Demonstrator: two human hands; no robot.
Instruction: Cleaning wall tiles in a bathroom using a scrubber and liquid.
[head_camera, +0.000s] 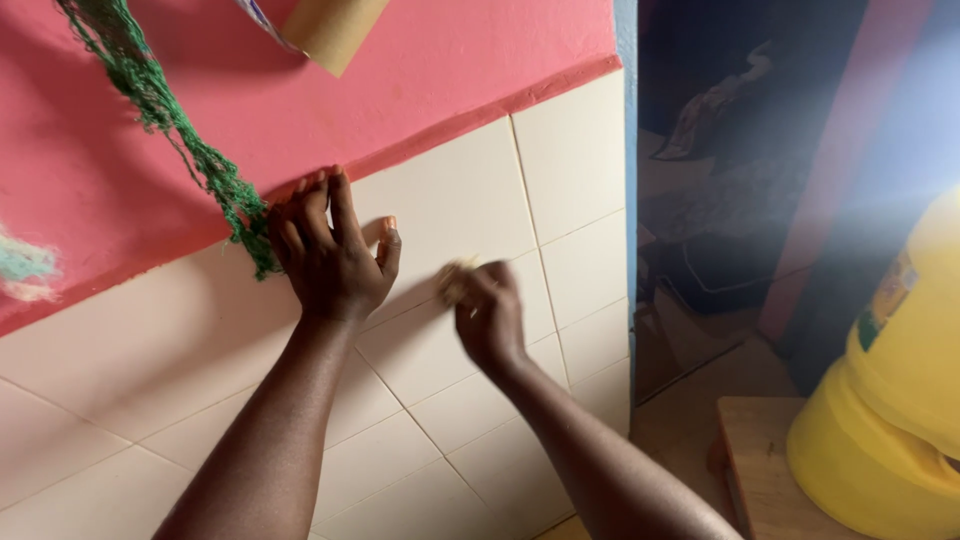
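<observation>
Cream tiles (470, 200) cover the lower part of the wall, and both hands work against them. Nearest are the two forearms, which rise from the bottom edge. The right hand (487, 312) is closed around a small pale yellowish thing (455, 275), maybe a sponge or cloth, and presses it on a tile; it is blurred, so I cannot tell exactly what it is. The left hand (330, 250) is open, fingers spread, flat on the wall at the line where the tiles meet the pink painted wall (450, 60). Just beside its fingers hangs a green net (190, 150). At the right, lower down, a yellow plastic container (890, 420) stands on a wooden surface (750, 460). Above, at the top edge, a cardboard tube (335, 30) shows.
</observation>
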